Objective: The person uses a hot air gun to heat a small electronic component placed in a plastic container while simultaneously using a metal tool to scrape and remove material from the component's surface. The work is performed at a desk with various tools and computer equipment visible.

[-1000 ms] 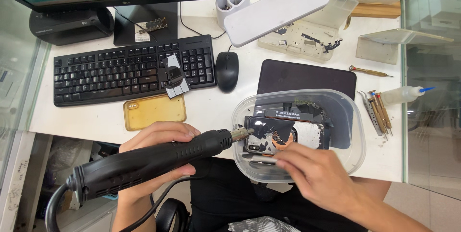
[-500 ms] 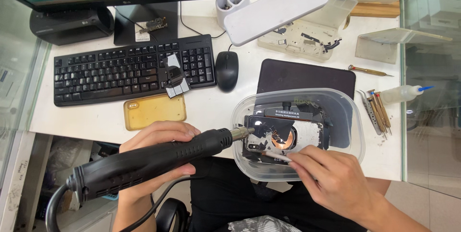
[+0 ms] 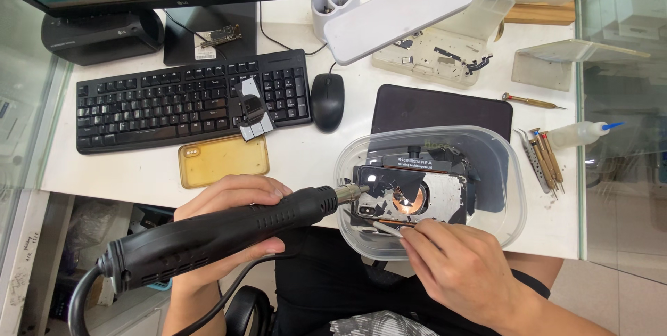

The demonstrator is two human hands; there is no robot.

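Left hand point(image 3: 233, 228) clamped around a black corded hot-air tool point(image 3: 215, 235), nozzle aimed over the rim of a clear plastic tub point(image 3: 511, 190) at the table's front edge; right hand point(image 3: 462, 266) pinching a slim metal pick point(image 3: 388, 228) against the near side of a phone point(image 3: 410, 197) held in a black fixture inside the tub. Back glass already shattered and partly gone, copper coil bared at centre; dark shards clinging along the left end, so removal judged roughly midway, with clearing left. Behind: yellow phone case point(image 3: 222, 160), black keyboard point(image 3: 191, 96), mouse point(image 3: 326, 102), dark mat point(image 3: 441, 108); tweezers point(image 3: 538, 159) and a small squeeze bottle point(image 3: 580, 134) toward the right edge.
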